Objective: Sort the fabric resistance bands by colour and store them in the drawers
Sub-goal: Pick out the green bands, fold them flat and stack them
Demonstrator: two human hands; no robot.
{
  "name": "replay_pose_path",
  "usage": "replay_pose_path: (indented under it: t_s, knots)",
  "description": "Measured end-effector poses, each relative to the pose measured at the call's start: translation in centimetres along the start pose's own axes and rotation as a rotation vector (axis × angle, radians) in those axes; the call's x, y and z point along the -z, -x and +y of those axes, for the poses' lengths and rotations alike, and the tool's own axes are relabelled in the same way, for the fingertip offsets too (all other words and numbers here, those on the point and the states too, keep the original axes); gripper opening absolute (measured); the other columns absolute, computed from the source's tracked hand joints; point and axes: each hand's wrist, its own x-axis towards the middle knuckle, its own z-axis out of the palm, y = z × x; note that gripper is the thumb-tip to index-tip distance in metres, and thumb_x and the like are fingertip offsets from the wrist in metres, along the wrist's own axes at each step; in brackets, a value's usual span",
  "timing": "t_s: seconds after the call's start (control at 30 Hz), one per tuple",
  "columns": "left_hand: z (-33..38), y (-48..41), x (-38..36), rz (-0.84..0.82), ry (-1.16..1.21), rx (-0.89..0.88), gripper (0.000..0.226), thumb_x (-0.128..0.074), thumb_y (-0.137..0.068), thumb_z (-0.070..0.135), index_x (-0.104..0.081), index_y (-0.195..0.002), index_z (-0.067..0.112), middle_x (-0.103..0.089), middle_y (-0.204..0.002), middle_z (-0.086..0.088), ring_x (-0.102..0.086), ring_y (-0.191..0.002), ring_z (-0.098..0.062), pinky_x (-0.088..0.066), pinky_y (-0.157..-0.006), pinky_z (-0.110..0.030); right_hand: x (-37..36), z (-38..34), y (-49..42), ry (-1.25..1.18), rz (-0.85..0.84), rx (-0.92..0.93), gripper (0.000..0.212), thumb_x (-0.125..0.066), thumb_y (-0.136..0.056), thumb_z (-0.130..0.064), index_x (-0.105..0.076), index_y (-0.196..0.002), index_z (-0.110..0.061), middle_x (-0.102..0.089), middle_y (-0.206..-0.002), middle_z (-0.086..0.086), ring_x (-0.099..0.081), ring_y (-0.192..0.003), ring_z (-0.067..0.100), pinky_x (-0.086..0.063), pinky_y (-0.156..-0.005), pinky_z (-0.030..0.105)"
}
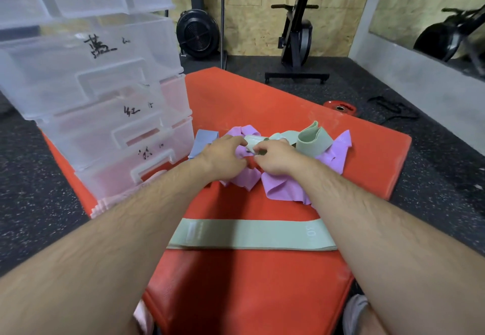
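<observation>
Nearest the viewer, a flat green band [252,235] lay straight across the orange mat [262,295]. Beyond it at twelve o'clock, the left hand [223,157] and right hand [275,158] both pinched one end of a crumpled green band [312,141] lying on a heap of purple bands [280,189]. A blue band [204,143] lay at the heap's nine o'clock. These fabric loops looked light, soft and floppy, likely to snag on one another, so a grip on a flat end seemed best for drawing one free. At ten o'clock stood the clear, hand-labelled drawers [105,103]; whether anything lay inside could not be told.
</observation>
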Motion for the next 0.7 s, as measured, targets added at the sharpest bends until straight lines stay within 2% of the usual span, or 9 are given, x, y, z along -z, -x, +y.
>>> replay_pose_path:
  t_s: [0.03,0.1,0.17,0.23,0.3,0.4,0.47,0.6,0.7]
  knots:
    - [-0.2,0.1,0.1,0.002,-0.001,-0.001,0.029,-0.057,-0.089,0.030,-0.060,-0.118,0.026,-0.060,-0.120,0.001,-0.056,-0.113,-0.024,-0.046,-0.095,-0.041,0.3,0.0,0.1,-0.040,0.026,-0.006,0.017,-0.050,-0.077,-0.043,-0.064,-0.085,-0.037,-0.058,-0.110,0.002,-0.050,-0.111,0.029,-0.046,-0.094,0.038]
    - [-0.2,0.5,0.5,0.008,0.013,0.005,0.030,-0.057,-0.090,0.026,-0.060,-0.120,0.023,-0.059,-0.123,-0.002,-0.055,-0.116,-0.026,-0.044,-0.099,-0.041,1.1,-0.1,0.3,-0.143,0.097,0.036,0.023,-0.052,-0.083,-0.034,-0.068,-0.097,-0.041,-0.062,-0.113,-0.003,-0.053,-0.118,0.029,-0.045,-0.100,0.041]
    - [-0.3,0.8,0.8,0.041,0.072,0.020,0.037,-0.059,-0.091,0.027,-0.057,-0.128,0.024,-0.056,-0.132,-0.001,-0.052,-0.123,-0.024,-0.041,-0.104,-0.038,2.3,-0.6,0.9,-0.273,0.177,0.082,0.033,-0.056,-0.090,-0.021,-0.070,-0.119,-0.031,-0.064,-0.127,-0.005,-0.052,-0.126,0.022,-0.041,-0.108,0.039]
    - [-0.2,1.3,1.3,0.079,0.162,0.019,0.044,-0.060,-0.094,0.028,-0.052,-0.136,0.022,-0.053,-0.139,0.000,-0.050,-0.127,-0.020,-0.037,-0.104,-0.029,3.7,-1.2,1.9,-0.398,0.245,0.147,0.032,-0.062,-0.092,-0.013,-0.071,-0.123,-0.018,-0.064,-0.131,-0.002,-0.056,-0.123,0.016,-0.041,-0.107,0.030]
    - [0.2,1.7,2.1,0.145,0.289,0.007,0.040,-0.060,-0.096,0.028,-0.054,-0.134,0.020,-0.057,-0.134,0.002,-0.053,-0.123,-0.016,-0.036,-0.097,-0.022,5.1,-1.7,3.5,-0.532,0.319,0.194,0.027,-0.068,-0.091,-0.012,-0.073,-0.117,-0.014,-0.068,-0.122,-0.002,-0.063,-0.108,0.009,-0.047,-0.099,0.022]
    - [1.4,3.0,3.4,0.251,0.559,0.048,0.035,-0.059,-0.097,0.036,-0.058,-0.128,0.020,-0.064,-0.120,0.005,-0.060,-0.110,-0.011,-0.046,-0.095,-0.025,6.6,-2.1,5.8,-0.698,0.399,0.256,0.018,-0.073,-0.089,-0.010,-0.075,-0.107,-0.010,-0.071,-0.103,-0.007,-0.064,-0.081,-0.006,-0.046,-0.075,0.005]
    - [2.1,3.9,4.2,0.262,0.726,0.079,0.036,-0.057,-0.097,0.045,-0.060,-0.123,0.021,-0.068,-0.115,0.005,-0.065,-0.104,-0.011,-0.051,-0.095,-0.032,7.1,-2.3,7.1,-0.765,0.393,0.286,0.013,-0.073,-0.088,-0.006,-0.074,-0.100,-0.009,-0.071,-0.094,-0.008,-0.063,-0.077,-0.009,-0.046,-0.074,0.007]
    - [3.3,6.0,5.0,0.140,1.022,0.083,0.035,-0.055,-0.098,0.047,-0.056,-0.118,0.018,-0.069,-0.110,-0.005,-0.073,-0.081,-0.015,-0.057,-0.082,-0.037,7.5,-2.6,9.3,-0.819,0.283,0.321,0.019,-0.069,-0.085,0.004,-0.069,-0.084,-0.015,-0.067,-0.083,-0.005,-0.060,-0.078,0.006,-0.048,-0.077,0.019]
    - [3.7,6.9,5.1,0.129,1.111,0.125,0.041,-0.061,-0.096,0.043,-0.056,-0.125,0.014,-0.065,-0.115,-0.008,-0.069,-0.072,-0.016,-0.061,-0.078,-0.037,7.8,-3.1,11.2,-0.813,0.204,0.346,0.026,-0.063,-0.082,0.010,-0.065,-0.078,-0.015,-0.060,-0.077,-0.001,-0.051,-0.072,0.010,-0.041,-0.066,0.017]
